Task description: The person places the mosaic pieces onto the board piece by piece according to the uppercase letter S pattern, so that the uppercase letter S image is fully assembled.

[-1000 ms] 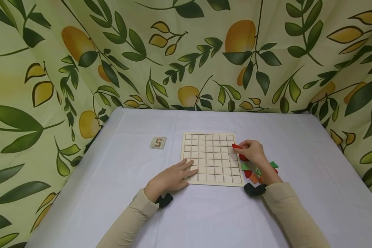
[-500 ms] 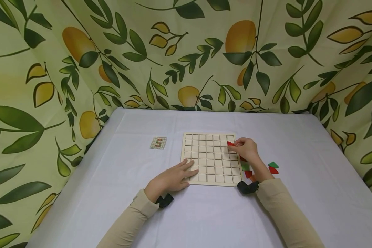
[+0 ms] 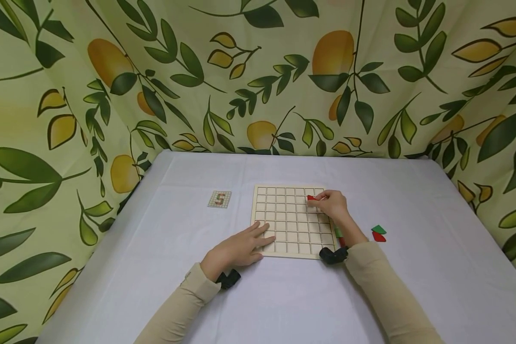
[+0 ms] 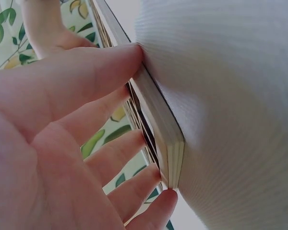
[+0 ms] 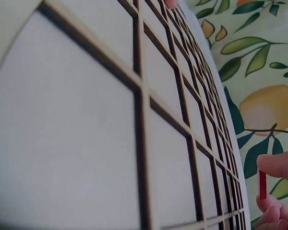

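Note:
A pale wooden board (image 3: 280, 207) divided into square cells lies flat on the table. My right hand (image 3: 333, 206) pinches a small red tile (image 3: 311, 197) between thumb and fingertips, over the board's upper right cells. The right wrist view shows this tile (image 5: 262, 184) edge-on as a thin red strip. My left hand (image 3: 237, 246) rests with fingers spread on the board's front left corner. In the left wrist view, its thumb (image 4: 91, 72) touches the board's side edge (image 4: 158, 115) and the other fingers reach along it.
Left of the board lies a small gridded card (image 3: 219, 199) with an S-shaped pattern. A green tile (image 3: 379, 230) and a red tile (image 3: 379, 237) lie at the right. More tiles beside the board, including a green one (image 3: 338, 232), are partly hidden by my right arm.
My right hand has moved left with the red tile, from the board's right edge to over its cells. The right forearm now covers more loose tiles. My left hand has stayed put.

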A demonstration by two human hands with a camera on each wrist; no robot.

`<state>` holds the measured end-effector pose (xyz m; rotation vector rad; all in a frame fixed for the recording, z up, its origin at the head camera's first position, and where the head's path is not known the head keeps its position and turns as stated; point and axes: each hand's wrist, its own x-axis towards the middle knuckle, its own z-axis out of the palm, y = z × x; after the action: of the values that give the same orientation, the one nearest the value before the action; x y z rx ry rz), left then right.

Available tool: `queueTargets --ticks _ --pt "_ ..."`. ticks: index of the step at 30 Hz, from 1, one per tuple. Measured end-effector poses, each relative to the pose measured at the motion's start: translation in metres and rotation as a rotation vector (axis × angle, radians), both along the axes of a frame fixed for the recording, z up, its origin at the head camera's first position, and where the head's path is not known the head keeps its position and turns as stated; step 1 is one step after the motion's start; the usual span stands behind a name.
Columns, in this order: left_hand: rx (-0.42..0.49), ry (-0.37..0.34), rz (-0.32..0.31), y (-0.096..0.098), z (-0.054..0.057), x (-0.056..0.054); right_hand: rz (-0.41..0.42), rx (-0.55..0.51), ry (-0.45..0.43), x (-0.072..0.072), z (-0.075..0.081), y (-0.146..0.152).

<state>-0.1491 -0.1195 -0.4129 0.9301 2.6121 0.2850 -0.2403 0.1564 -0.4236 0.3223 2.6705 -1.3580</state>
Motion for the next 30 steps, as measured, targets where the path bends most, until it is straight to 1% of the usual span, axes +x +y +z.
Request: queueTargets --ticks 9,14,21,25,30 --pt "-0.003 0.007 0.003 -0.001 -0.001 0.0 -0.004 -0.003 -0.025 -0.005 -0.002 -0.011" --pt "-0.004 0.012 -0.001 -0.001 -0.002 0.0 0.001 0.03 -0.023 -0.007 0.0 -0.017" --pt "-0.005 0.004 0.001 0.0 -0.003 0.0 0.008 0.11 -0.068 -0.012 -0.001 -0.023" --pt "-0.014 0.022 -0.006 0.0 -0.002 0.0 0.006 0.141 -0.052 -0.014 -0.002 -0.027" --pt "-0.01 0.026 -0.004 0.001 0.0 0.001 0.0 0.171 -0.025 -0.015 -0.001 -0.032"
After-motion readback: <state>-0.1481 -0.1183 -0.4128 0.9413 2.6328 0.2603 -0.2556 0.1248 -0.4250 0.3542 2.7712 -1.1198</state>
